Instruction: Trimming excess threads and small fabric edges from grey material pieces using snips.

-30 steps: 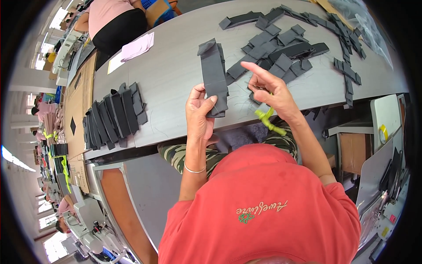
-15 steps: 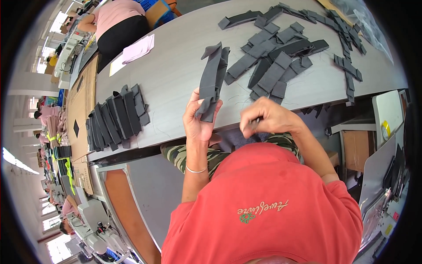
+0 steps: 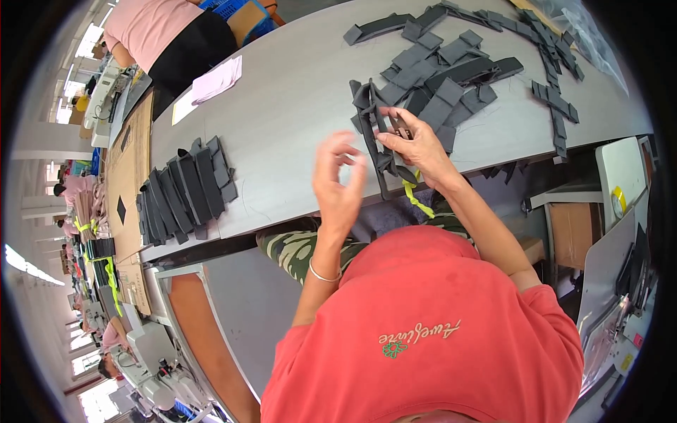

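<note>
My right hand (image 3: 421,148) pinches a folded dark grey fabric strip (image 3: 370,130), held upright over the table near its front edge. In the same hand sits a small dark tool (image 3: 403,132), mostly covered by the fingers; its kind cannot be told. A bright yellow-green ribbon (image 3: 420,199) dangles below that hand, and what it is fixed to is hidden. Just left of the strip, my left hand (image 3: 340,180) is slightly blurred, its fingers curved and apart with nothing in them. Behind the right hand lies a loose heap of similar grey strips (image 3: 451,88).
A row of stacked grey strips (image 3: 185,187) lies at the table's left. Pink and yellow paper sheets (image 3: 217,80) rest farther back, near a co-worker in pink (image 3: 151,32). More strips (image 3: 553,102) and clear plastic (image 3: 589,35) are at the far right.
The fabric strip has passed from my left hand to my right and shifted right. My left hand has let go and opened. The yellow-green ribbon has come into view.
</note>
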Tool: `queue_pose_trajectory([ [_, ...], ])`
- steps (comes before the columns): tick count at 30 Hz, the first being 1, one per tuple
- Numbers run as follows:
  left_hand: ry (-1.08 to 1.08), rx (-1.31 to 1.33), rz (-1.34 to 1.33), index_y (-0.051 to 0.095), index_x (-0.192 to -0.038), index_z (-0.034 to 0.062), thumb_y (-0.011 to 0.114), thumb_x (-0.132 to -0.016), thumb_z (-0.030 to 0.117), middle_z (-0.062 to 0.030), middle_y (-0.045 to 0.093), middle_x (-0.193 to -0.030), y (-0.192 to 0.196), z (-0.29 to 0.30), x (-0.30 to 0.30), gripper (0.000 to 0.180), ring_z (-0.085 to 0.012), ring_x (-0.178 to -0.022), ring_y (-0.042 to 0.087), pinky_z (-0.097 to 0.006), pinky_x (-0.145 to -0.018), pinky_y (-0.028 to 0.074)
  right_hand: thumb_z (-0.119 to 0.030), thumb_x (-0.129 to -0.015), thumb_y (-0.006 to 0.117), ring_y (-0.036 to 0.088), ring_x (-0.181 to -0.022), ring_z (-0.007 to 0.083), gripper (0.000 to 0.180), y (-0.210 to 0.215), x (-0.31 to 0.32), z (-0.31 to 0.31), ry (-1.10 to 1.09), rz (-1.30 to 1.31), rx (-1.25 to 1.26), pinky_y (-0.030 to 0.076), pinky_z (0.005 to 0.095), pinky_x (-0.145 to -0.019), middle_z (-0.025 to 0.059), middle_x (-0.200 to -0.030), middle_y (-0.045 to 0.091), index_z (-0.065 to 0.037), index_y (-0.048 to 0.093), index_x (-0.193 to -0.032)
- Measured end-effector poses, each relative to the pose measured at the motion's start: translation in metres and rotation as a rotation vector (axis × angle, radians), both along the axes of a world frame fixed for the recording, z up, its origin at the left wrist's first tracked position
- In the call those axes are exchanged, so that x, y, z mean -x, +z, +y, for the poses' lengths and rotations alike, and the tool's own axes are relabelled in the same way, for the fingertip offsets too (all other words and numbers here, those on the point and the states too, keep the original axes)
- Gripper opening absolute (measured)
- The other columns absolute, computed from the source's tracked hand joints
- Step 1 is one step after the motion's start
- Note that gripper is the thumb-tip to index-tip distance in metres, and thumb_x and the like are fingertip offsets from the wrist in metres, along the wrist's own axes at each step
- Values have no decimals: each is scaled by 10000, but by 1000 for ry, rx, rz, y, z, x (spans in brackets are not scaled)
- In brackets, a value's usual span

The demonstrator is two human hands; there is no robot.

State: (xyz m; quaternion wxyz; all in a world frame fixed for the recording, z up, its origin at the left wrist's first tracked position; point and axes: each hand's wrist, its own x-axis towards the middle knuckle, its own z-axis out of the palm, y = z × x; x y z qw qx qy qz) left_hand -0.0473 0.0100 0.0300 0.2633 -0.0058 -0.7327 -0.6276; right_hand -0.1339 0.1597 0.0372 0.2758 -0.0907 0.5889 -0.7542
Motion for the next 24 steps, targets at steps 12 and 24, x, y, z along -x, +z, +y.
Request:
queue_pose_trajectory([
  [12, -39, -132, -428, 437, -1275, -87, 727, -820, 167, -54, 605, -924, -1, -25, 20, 597, -90, -795, 556, -241, -694, 483, -154, -867, 684, 502, -781, 25, 406, -13, -21, -14, 120, 14, 72, 382, 184, -602, -24, -932, 582, -20, 528, -1217],
  [24, -216, -451, -475, 441, -1170, -44, 632, -832, 23, -153, 635, -1039, -54, -29, 22, 394, -212, -913, 655, -292, -804, 502, -216, -808, 683, 655, -860, 245, 308, -43, -12, 1, 0, 476, -591, 493, 353, -742, 113, -925, 680, -89, 654, -1087],
])
